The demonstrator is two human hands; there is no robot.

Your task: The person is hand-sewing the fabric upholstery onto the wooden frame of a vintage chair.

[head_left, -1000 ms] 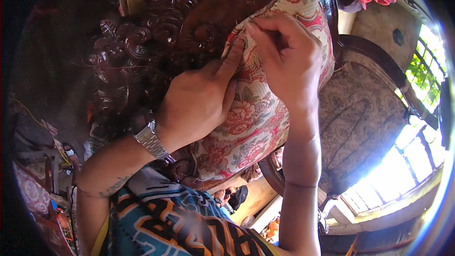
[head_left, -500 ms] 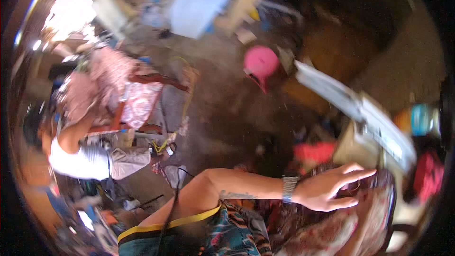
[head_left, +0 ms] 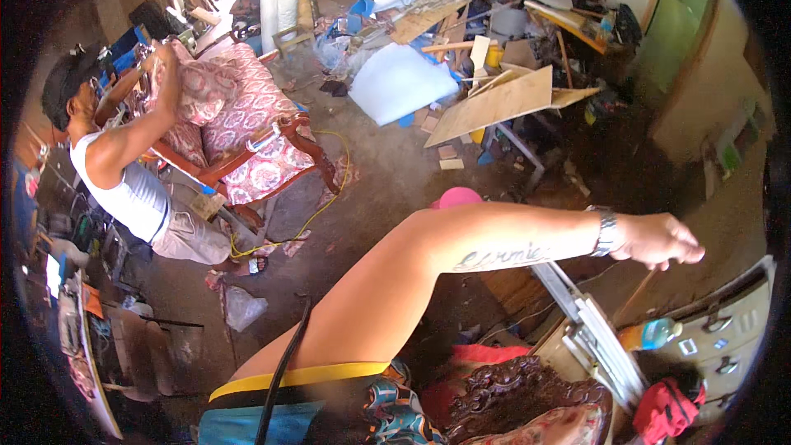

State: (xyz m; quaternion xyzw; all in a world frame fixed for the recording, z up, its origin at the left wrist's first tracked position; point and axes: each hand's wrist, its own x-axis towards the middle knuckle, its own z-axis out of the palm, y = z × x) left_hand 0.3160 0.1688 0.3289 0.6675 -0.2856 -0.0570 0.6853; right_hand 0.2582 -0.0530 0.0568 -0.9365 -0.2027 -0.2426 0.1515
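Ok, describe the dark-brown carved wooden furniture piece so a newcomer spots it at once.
From the person's bare, outstretched left arm, look down to the picture's lower edge. Left of the red fabric bag is the dark-brown carved wooden furniture piece; its dense, glossy scrollwork beside red-and-cream floral fabric sets it apart.

Upholstery workshop: patterned armchair (head_left: 255, 78), carved chair back (head_left: 515, 395), foam-like white sheet (head_left: 400, 86), plywood panel (head_left: 498, 105), littered floor (head_left: 371, 169).

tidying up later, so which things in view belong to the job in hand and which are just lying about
Likely the job:
- carved dark wood chair back
- its red floral upholstery

Seemingly just lying about:
- plywood board
- clear plastic bag
- plastic bottle
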